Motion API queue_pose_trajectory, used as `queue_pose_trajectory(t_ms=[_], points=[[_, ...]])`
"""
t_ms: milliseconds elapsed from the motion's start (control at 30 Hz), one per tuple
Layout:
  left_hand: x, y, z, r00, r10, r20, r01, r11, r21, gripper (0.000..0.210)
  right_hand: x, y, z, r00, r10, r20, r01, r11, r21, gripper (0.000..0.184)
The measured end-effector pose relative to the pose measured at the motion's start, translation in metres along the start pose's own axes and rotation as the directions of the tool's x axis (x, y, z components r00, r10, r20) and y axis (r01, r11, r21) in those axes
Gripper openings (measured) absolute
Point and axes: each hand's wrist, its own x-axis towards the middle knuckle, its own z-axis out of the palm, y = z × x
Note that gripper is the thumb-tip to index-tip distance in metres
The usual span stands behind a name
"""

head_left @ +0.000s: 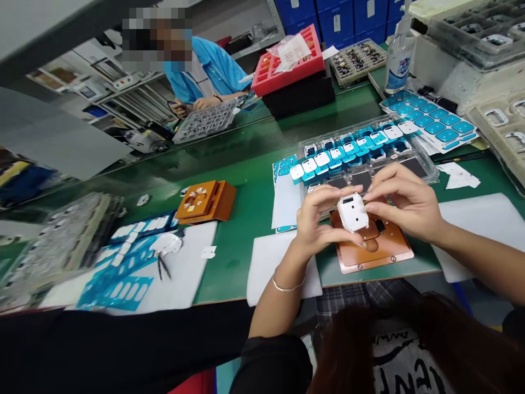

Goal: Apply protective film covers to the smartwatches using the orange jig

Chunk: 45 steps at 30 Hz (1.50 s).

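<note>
A small white square casing (353, 212) with rounded corners, a dark slot and two dark holes is held up in front of me. My left hand (314, 221) grips it between thumb below and fingers above. The fingers of my right hand (404, 202) are pinched at its upper right edge; whether a small piece is between them I cannot make out. Beneath the hands lies a copper-coloured fixture plate (375, 257). Just behind, a strip of blue film with white pieces (342, 153) lies across a clear plastic tray (429, 164) of parts.
Blue sticker sheets (441, 121) and a pump bottle (397, 60) stand at the back right. On the left are an orange fixture block (205, 201), tweezers (163, 267) and stacked trays (61, 235). Across the bench, a person in blue (217, 60) works behind a red box (287, 63).
</note>
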Motion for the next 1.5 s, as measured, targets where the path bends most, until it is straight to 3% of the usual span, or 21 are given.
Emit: queue_pose_trajectory(t_ms=[67,167,500,600,700,833,900,1067,1167,1300,1333,1400,1433,1500], points=[[0.001,0.001,-0.001,1.0,0.018,0.018,-0.019,0.999,0.027,0.079,0.001,-0.002,-0.004,0.992,-0.12,0.043,0.125,0.978,-0.164,0.006],[0.002,0.002,-0.001,0.999,0.028,0.034,-0.03,0.996,0.083,0.071,0.002,-0.005,-0.007,0.977,-0.187,0.099,0.207,0.941,-0.266,0.011],[0.006,0.008,-0.006,0.988,0.104,0.113,-0.127,0.965,0.23,0.063,0.001,-0.013,-0.005,0.972,-0.208,0.111,0.233,0.914,-0.331,0.007],[0.007,0.008,-0.005,0.987,0.11,0.119,-0.137,0.961,0.242,0.058,0.0,-0.013,-0.006,0.979,-0.148,0.139,0.184,0.937,-0.298,0.008],[0.008,0.007,-0.003,0.985,0.118,0.124,-0.143,0.965,0.22,0.052,-0.001,-0.012,-0.007,0.986,-0.012,0.166,0.052,0.969,-0.241,0.006],[0.007,0.006,0.0,0.983,0.121,0.137,-0.146,0.972,0.187,0.048,-0.002,-0.012,-0.006,0.961,0.183,0.208,-0.165,0.981,-0.1,0.008],[0.007,0.006,0.001,0.983,0.123,0.134,-0.144,0.976,0.162,0.049,-0.003,-0.012,-0.005,0.953,0.2,0.229,-0.188,0.979,-0.072,0.012],[0.008,0.004,-0.001,0.984,0.15,0.096,-0.161,0.979,0.123,0.055,-0.003,-0.021,-0.004,0.984,-0.044,0.173,0.081,0.973,-0.215,0.009],[0.007,0.001,-0.006,0.993,0.106,0.053,-0.112,0.986,0.12,0.059,-0.003,-0.033,-0.009,0.982,-0.09,0.169,0.13,0.961,-0.244,0.009],[0.005,-0.002,-0.008,0.995,0.101,-0.013,-0.1,0.993,0.062,0.061,0.004,-0.039,-0.036,1.0,0.002,0.004,-0.002,0.996,-0.092,0.008],[0.005,-0.003,-0.008,0.996,0.086,-0.021,-0.086,0.996,0.025,0.061,0.006,-0.037,-0.046,0.998,0.055,-0.024,-0.057,0.993,-0.106,0.009],[0.005,-0.002,-0.006,0.999,0.044,-0.032,-0.046,0.997,-0.061,0.061,0.01,-0.027,-0.067,0.983,0.176,0.049,-0.157,0.95,-0.272,0.013],[0.005,0.0,-0.005,0.999,0.019,-0.035,-0.022,0.994,-0.104,0.061,0.011,-0.02,-0.075,0.954,0.262,0.146,-0.182,0.893,-0.411,0.014],[0.005,0.002,-0.003,0.999,-0.035,-0.03,0.029,0.982,-0.187,0.063,0.009,-0.005,-0.084,0.813,0.479,0.331,-0.144,0.716,-0.683,0.007]])
